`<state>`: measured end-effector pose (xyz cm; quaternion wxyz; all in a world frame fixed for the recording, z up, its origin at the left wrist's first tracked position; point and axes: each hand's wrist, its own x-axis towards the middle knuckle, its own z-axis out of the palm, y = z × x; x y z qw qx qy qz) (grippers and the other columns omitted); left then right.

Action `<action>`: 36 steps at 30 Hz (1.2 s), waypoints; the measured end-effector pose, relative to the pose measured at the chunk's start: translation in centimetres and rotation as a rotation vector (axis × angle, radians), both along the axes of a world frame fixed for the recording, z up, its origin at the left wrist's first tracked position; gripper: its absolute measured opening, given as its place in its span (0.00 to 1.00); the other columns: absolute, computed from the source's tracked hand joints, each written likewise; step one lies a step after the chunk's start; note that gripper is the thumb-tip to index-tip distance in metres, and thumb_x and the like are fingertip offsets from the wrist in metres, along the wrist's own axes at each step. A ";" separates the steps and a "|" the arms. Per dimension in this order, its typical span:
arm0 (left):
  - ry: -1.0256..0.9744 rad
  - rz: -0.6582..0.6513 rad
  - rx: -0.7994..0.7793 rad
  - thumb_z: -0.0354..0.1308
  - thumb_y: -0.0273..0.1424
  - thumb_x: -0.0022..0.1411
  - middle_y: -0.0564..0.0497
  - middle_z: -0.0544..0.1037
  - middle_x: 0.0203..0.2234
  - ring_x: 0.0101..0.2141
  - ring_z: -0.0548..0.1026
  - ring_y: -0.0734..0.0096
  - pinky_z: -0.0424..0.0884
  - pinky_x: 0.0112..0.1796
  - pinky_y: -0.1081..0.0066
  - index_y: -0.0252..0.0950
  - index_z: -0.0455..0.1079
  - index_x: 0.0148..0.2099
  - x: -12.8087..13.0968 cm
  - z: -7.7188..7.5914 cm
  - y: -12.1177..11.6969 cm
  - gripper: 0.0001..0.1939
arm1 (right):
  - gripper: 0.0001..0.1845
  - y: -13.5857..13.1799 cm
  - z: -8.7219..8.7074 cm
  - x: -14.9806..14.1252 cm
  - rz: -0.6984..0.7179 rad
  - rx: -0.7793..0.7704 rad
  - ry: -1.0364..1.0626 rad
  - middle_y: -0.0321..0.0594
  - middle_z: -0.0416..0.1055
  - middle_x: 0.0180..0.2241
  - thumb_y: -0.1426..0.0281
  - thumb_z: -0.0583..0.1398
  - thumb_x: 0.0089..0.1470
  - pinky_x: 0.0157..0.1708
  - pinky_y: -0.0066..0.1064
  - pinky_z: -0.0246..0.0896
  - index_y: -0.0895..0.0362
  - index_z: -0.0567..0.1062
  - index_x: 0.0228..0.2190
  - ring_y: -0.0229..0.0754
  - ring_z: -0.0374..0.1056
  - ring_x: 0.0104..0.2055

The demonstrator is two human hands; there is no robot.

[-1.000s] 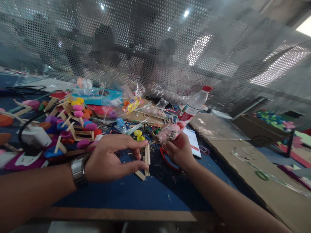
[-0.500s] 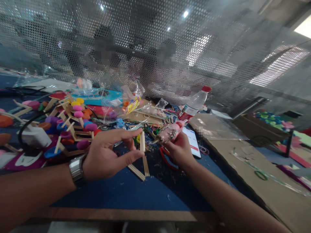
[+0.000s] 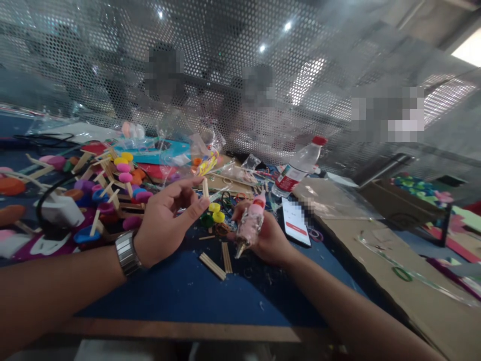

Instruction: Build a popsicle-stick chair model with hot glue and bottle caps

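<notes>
Between thumb and forefinger, my left hand (image 3: pixel 169 215) pinches a short piece of pale wooden sticks (image 3: pixel 205 188) upright. My right hand (image 3: pixel 268 230) is closed around a pink glue gun (image 3: pixel 250 223), smeared with dried glue, its metal nozzle tilted down and toward me. Two small bundles of wooden sticks, a left one (image 3: pixel 212 265) and a right one (image 3: pixel 226 257), lie on the blue table top (image 3: pixel 180 301) below the hands. Yellow bottle caps (image 3: pixel 218 215) and a green cap (image 3: pixel 206 220) sit just behind, between my hands.
A heap of stick-and-cap pieces (image 3: pixel 112 200) and a white plug (image 3: pixel 62 215) on a purple power strip lie at left. A plastic bottle (image 3: pixel 298 168), a phone (image 3: pixel 295 223) and cardboard (image 3: pixel 376 260) are at right. Behind stands a perforated metal screen (image 3: pixel 225 60).
My left hand has moved slightly left and up with the stick piece. My right hand has lowered and turned the glue gun, so its nozzle now points down instead of left.
</notes>
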<state>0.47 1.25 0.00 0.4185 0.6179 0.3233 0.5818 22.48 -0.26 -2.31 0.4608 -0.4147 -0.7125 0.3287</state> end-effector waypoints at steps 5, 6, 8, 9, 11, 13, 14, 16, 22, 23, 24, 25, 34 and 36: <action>-0.016 -0.015 -0.011 0.70 0.37 0.55 0.56 0.71 0.25 0.26 0.70 0.76 0.70 0.28 0.77 0.34 0.75 0.50 0.1 -0.1 0.1 0.22 | 0.07 0.4 -0.7 0.0 0.114 0.016 -0.086 0.36 0.72 0.28 0.72 0.67 0.46 0.33 0.34 0.68 0.54 0.72 0.26 0.41 0.68 0.31; -0.012 -0.014 -0.011 0.70 0.37 0.54 0.56 0.71 0.25 0.26 0.70 0.76 0.70 0.28 0.77 0.34 0.75 0.50 0.1 -0.1 0.1 0.23 | 0.07 0.5 -0.9 -0.1 0.133 0.023 -0.101 0.37 0.73 0.29 0.72 0.66 0.47 0.33 0.34 0.68 0.54 0.73 0.27 0.42 0.69 0.31; -0.003 -0.011 -0.003 0.70 0.38 0.54 0.55 0.72 0.25 0.26 0.70 0.76 0.70 0.29 0.76 0.34 0.75 0.50 0.1 -0.1 0.0 0.23 | 0.06 0.6 -1.4 -0.3 0.166 0.035 -0.127 0.38 0.75 0.31 0.73 0.66 0.49 0.35 0.36 0.69 0.54 0.73 0.29 0.43 0.71 0.33; -0.002 -0.010 0.003 0.70 0.38 0.55 0.55 0.72 0.26 0.27 0.70 0.76 0.71 0.29 0.76 0.34 0.75 0.50 0.1 -0.1 0.0 0.22 | 0.04 0.7 -1.7 -0.4 0.166 0.034 -0.133 0.39 0.75 0.32 0.73 0.65 0.50 0.36 0.36 0.70 0.54 0.74 0.29 0.43 0.72 0.34; 0.004 -0.012 0.011 0.69 0.39 0.56 0.54 0.73 0.26 0.27 0.70 0.76 0.72 0.30 0.75 0.33 0.75 0.50 0.1 -0.2 0.0 0.22 | 0.04 0.8 -2.1 -0.7 0.150 0.061 -0.191 0.41 0.77 0.34 0.73 0.65 0.52 0.39 0.38 0.70 0.54 0.76 0.32 0.45 0.73 0.38; 0.017 -0.013 0.017 0.68 0.39 0.57 0.54 0.72 0.26 0.26 0.70 0.76 0.71 0.30 0.75 0.33 0.75 0.50 0.1 -0.2 0.0 0.22 | 0.04 0.9 -2.2 -0.9 0.137 0.107 -0.259 0.42 0.76 0.35 0.73 0.65 0.52 0.39 0.38 0.70 0.54 0.78 0.33 0.46 0.72 0.39; 0.031 -0.010 0.024 0.68 0.39 0.57 0.54 0.72 0.26 0.26 0.70 0.75 0.71 0.30 0.75 0.33 0.75 0.50 0.1 -0.2 0.0 0.22 | 0.04 0.9 -2.2 -1.0 0.136 0.129 -0.285 0.43 0.76 0.35 0.74 0.64 0.52 0.39 0.38 0.70 0.54 0.79 0.32 0.46 0.72 0.39; 0.060 0.001 0.038 0.67 0.38 0.58 0.54 0.72 0.26 0.26 0.70 0.75 0.70 0.30 0.74 0.32 0.75 0.50 0.1 -0.1 0.0 0.21 | 0.05 0.9 -2.2 -1.2 0.140 0.156 -0.308 0.42 0.75 0.33 0.76 0.63 0.53 0.37 0.37 0.69 0.54 0.78 0.29 0.45 0.71 0.37; 0.074 -0.008 0.015 0.66 0.38 0.59 0.54 0.71 0.26 0.27 0.70 0.75 0.69 0.30 0.74 0.31 0.74 0.52 0.1 -0.2 -0.1 0.22 | 0.08 0.9 -2.1 -1.5 0.074 0.136 -0.365 0.37 0.70 0.26 0.77 0.61 0.51 0.31 0.32 0.65 0.55 0.69 0.23 0.40 0.66 0.29; 0.072 -0.011 0.010 0.66 0.38 0.59 0.54 0.71 0.26 0.27 0.70 0.75 0.69 0.30 0.74 0.31 0.74 0.52 0.1 -0.2 -0.1 0.22 | 0.09 0.9 -2.1 -1.4 0.087 0.138 -0.386 0.38 0.70 0.27 0.76 0.60 0.52 0.32 0.32 0.64 0.55 0.69 0.23 0.40 0.66 0.29; 0.071 -0.013 0.008 0.66 0.37 0.59 0.54 0.71 0.26 0.27 0.70 0.75 0.69 0.30 0.74 0.31 0.74 0.52 0.1 -0.2 -0.1 0.22 | 0.10 0.9 -2.1 -1.4 0.106 0.144 -0.400 0.38 0.70 0.27 0.76 0.60 0.52 0.33 0.33 0.64 0.54 0.68 0.22 0.40 0.66 0.30; 0.071 -0.014 0.010 0.66 0.37 0.59 0.54 0.71 0.26 0.27 0.70 0.75 0.69 0.30 0.74 0.30 0.74 0.52 0.1 -0.2 0.0 0.22 | 0.10 0.9 -2.1 -1.4 0.128 0.149 -0.409 0.39 0.70 0.28 0.76 0.59 0.53 0.34 0.34 0.64 0.54 0.67 0.22 0.41 0.66 0.31; 0.058 -0.030 -0.011 0.65 0.36 0.59 0.54 0.71 0.27 0.28 0.70 0.75 0.68 0.30 0.74 0.31 0.73 0.52 0.2 -0.4 0.0 0.21 | 0.09 0.8 -1.4 -1.2 0.185 0.137 -0.413 0.41 0.71 0.31 0.74 0.60 0.52 0.39 0.37 0.65 0.54 0.68 0.23 0.44 0.68 0.35; 0.057 -0.028 -0.010 0.65 0.36 0.59 0.54 0.71 0.27 0.28 0.70 0.74 0.68 0.31 0.73 0.31 0.74 0.52 0.2 -0.4 0.0 0.21 | 0.10 0.7 -1.2 -1.3 0.197 0.154 -0.429 0.40 0.70 0.30 0.75 0.60 0.53 0.40 0.37 0.65 0.54 0.68 0.22 0.43 0.67 0.35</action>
